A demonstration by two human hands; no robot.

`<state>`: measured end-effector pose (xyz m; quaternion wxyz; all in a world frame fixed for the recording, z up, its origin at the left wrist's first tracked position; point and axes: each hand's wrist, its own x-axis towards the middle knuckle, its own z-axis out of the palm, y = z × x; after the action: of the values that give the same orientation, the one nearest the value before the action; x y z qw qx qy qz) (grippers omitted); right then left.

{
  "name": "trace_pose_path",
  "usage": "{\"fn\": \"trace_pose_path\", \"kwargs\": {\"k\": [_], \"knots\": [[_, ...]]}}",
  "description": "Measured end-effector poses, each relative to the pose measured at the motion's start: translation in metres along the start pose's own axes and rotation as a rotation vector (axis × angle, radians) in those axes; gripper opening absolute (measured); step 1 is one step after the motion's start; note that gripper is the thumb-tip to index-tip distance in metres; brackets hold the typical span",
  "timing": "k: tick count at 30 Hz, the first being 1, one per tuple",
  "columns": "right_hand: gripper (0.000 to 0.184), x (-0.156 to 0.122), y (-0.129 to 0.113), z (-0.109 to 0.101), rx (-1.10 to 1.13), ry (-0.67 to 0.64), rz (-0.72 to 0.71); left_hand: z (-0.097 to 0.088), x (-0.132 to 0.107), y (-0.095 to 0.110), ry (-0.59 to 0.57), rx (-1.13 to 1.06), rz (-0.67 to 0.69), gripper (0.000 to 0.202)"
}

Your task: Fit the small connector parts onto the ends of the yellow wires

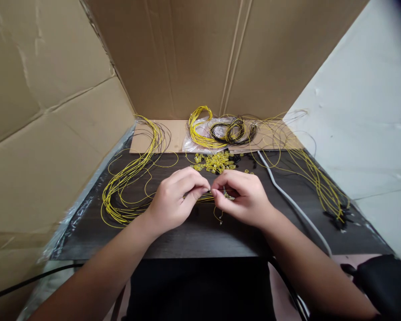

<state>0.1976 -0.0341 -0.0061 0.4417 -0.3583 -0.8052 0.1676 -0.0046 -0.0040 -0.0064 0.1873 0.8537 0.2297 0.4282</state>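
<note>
My left hand and my right hand meet over the middle of the dark table, fingertips almost touching. Both are closed in a pinch on a thin yellow wire that runs between them; a short end with a small metal tip hangs below my right hand. Just behind the hands lies a pile of small yellow connector pieces, with a few black ones beside it.
A loose bundle of yellow wires lies at the left, another bundle with black ends at the right. Coiled yellow and black wires on a plastic bag sit at the back. A grey cable crosses the right. Cardboard walls enclose the table.
</note>
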Motion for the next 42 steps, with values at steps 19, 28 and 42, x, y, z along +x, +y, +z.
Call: {"fn": "trace_pose_path", "kwargs": {"k": [19,28,42], "knots": [[0.006,-0.0017,0.002,0.0052,-0.111,0.052,-0.099,0.0007,-0.0035,-0.005,-0.017,0.137,0.068,0.012],[0.009,-0.0039,0.0088,0.0013,-0.136,-0.06,-0.126,-0.004,-0.0042,-0.0091,-0.132,0.113,0.058,0.016],[0.007,-0.0029,0.0089,0.0005,-0.164,-0.017,-0.136,-0.0012,-0.0033,-0.0065,-0.076,0.049,0.0,0.009]]}}
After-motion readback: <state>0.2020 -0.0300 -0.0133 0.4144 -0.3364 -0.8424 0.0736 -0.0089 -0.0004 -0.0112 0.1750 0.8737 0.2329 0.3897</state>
